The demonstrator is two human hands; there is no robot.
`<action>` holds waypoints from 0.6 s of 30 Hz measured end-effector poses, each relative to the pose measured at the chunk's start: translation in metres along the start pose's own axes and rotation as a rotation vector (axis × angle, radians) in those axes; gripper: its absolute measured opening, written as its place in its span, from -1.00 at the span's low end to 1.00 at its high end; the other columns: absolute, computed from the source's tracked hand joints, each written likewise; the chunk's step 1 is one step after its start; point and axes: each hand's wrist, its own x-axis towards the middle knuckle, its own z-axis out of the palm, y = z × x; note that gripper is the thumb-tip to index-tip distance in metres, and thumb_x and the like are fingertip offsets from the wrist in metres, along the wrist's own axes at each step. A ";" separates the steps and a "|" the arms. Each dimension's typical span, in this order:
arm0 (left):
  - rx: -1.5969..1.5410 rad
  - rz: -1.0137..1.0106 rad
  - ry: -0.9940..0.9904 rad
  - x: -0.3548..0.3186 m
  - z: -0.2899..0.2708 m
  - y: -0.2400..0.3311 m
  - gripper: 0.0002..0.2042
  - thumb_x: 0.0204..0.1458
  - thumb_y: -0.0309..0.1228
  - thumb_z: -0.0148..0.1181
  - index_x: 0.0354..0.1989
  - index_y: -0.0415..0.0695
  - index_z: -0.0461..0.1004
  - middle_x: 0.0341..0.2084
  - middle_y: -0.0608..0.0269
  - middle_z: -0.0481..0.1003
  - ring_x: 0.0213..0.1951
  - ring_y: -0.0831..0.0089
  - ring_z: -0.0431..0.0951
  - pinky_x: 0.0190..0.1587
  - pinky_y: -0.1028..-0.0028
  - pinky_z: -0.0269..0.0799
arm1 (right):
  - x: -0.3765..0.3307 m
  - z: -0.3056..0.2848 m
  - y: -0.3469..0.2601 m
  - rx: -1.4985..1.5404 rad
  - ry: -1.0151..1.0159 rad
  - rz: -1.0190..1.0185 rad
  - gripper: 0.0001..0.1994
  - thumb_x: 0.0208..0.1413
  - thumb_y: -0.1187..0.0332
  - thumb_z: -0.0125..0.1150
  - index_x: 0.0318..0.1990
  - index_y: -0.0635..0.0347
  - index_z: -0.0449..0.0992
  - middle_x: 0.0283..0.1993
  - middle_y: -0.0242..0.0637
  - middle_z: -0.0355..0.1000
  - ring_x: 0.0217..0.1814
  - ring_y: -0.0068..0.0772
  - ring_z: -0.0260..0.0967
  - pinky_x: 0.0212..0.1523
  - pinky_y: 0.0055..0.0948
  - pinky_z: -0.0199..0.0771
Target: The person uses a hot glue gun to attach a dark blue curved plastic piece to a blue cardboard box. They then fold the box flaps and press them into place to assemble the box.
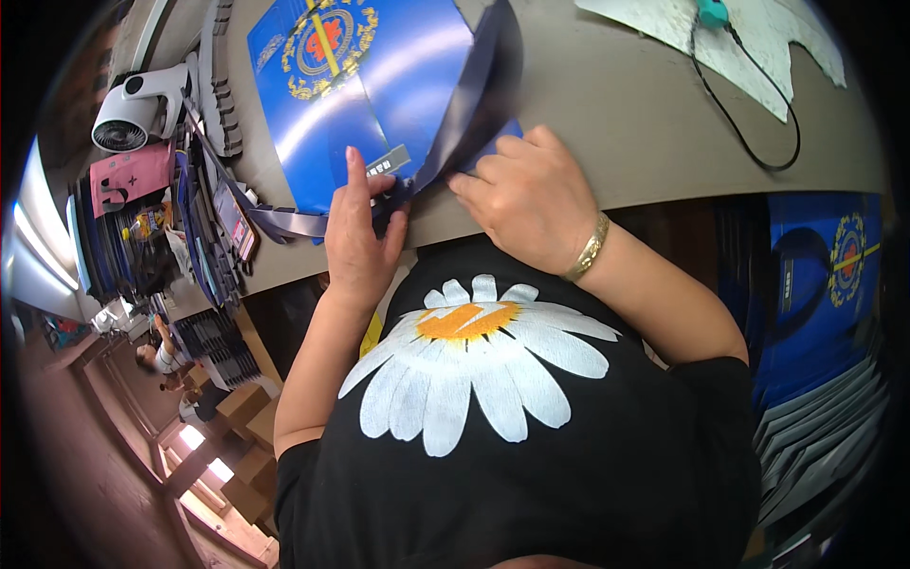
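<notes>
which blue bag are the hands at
The blue bag on the table, left hand and right hand at its near edge; the other blue bag is far right.

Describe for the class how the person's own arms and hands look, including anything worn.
Both forearms are bare below short black sleeves. A textured, gold-coloured bracelet circles the wrist of the right hand. The left hand has no bracelet showing; neither hand is gloved.

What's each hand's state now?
Left hand: index finger raised, at long navy fabric ribbon; grip unclear.
Right hand: closed, beside the ribbon; whether holding anything, unclear.
</notes>
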 end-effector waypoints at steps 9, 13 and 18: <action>0.020 0.205 0.070 -0.010 0.003 -0.021 -0.13 -0.13 -0.74 0.34 0.47 -0.37 0.12 -0.03 0.02 0.64 -0.05 0.08 0.60 0.04 0.26 0.52 | 0.007 -0.009 -0.005 -0.006 -0.056 0.004 -0.91 -0.01 0.35 0.31 -0.34 -0.01 0.69 -0.54 -0.50 0.35 -0.35 -0.41 0.36 -0.27 -0.31 0.25; 0.050 0.184 0.136 -0.018 -0.003 -0.025 -0.20 -0.17 -0.69 0.41 0.37 -0.37 0.26 0.01 0.05 0.63 0.02 0.07 0.59 0.09 0.15 0.48 | 0.009 -0.015 -0.008 -0.034 -0.131 0.002 -0.87 0.00 0.36 0.38 -0.26 0.01 0.70 -0.50 -0.50 0.33 -0.35 -0.41 0.32 -0.26 -0.31 0.21; 0.152 0.023 0.094 -0.041 -0.018 -0.034 -0.36 -0.18 -0.54 0.45 0.21 -0.20 0.50 0.03 0.17 0.63 0.07 0.14 0.58 0.28 0.05 0.29 | 0.013 -0.027 -0.006 0.016 -0.212 -0.057 -0.80 -0.08 0.33 0.48 -0.26 0.08 0.67 -0.50 -0.46 0.28 -0.40 -0.36 0.25 -0.31 -0.31 0.18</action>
